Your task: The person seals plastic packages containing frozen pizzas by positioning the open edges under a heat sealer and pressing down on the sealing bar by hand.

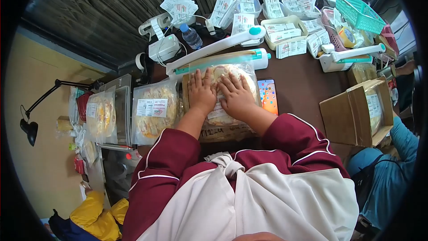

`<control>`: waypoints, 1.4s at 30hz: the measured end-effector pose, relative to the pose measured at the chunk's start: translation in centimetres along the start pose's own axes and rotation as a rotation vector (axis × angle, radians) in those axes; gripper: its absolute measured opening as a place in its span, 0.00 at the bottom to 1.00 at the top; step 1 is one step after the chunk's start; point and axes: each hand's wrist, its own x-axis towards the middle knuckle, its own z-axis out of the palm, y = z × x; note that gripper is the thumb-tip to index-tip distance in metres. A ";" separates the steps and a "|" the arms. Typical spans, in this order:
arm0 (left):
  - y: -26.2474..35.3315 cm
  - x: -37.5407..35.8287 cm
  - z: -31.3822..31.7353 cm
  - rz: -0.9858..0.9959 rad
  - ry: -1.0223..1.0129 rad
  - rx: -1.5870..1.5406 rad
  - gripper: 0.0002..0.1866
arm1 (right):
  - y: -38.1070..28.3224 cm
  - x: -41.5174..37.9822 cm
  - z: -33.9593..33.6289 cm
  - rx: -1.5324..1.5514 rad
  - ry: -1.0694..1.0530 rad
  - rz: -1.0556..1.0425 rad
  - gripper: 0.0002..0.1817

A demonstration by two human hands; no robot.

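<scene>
A round pizza in a clear plastic bag (249, 73) lies flat in front of me, on a piece of cardboard (223, 135) with handwriting on its near edge. My left hand (203, 93) rests open on the bag's left part, fingers stretched out. Beside it, my right hand (236, 97) is open too, palm down on the middle of the bag, partly covering a label. The bag's far end reaches a white and teal impulse sealer (262, 58), whose long arm (218, 49) is raised. Another bagged pizza (154, 111), labelled Pepperoni, lies to the left.
A smartphone (268, 97) with its screen lit lies right of the bag. Farther right stand a second sealer (332, 64) and an open cardboard box (343, 116) with bagged pizza inside; a person in blue sits there. Label stacks (292, 47), a water bottle (191, 38) and a label printer (165, 49) line the back.
</scene>
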 end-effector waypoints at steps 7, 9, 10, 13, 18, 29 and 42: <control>0.7 1.9 -0.9 0.012 0.188 -0.035 0.26 | 0.7 1.9 1.4 -0.002 0.152 -0.028 0.37; 1.3 3.6 -2.1 0.126 0.502 -0.321 0.21 | 0.5 2.0 1.2 0.012 0.143 -0.021 0.39; 1.6 5.0 -3.2 0.158 0.506 -0.314 0.17 | 0.5 2.1 1.1 0.022 0.139 -0.018 0.39; 1.8 10.1 -5.0 0.149 0.462 -0.255 0.11 | 0.5 2.3 0.7 0.039 0.109 -0.018 0.41; 1.5 14.8 -3.6 0.153 0.172 -0.215 0.14 | 0.8 2.9 0.0 0.053 0.037 -0.003 0.41; 1.1 16.9 1.1 0.133 -0.220 -0.068 0.15 | 1.5 3.5 1.4 0.113 0.282 -0.035 0.33; 0.3 17.8 2.2 0.148 -0.393 0.044 0.20 | 15.2 11.7 -1.0 0.054 0.248 0.366 0.15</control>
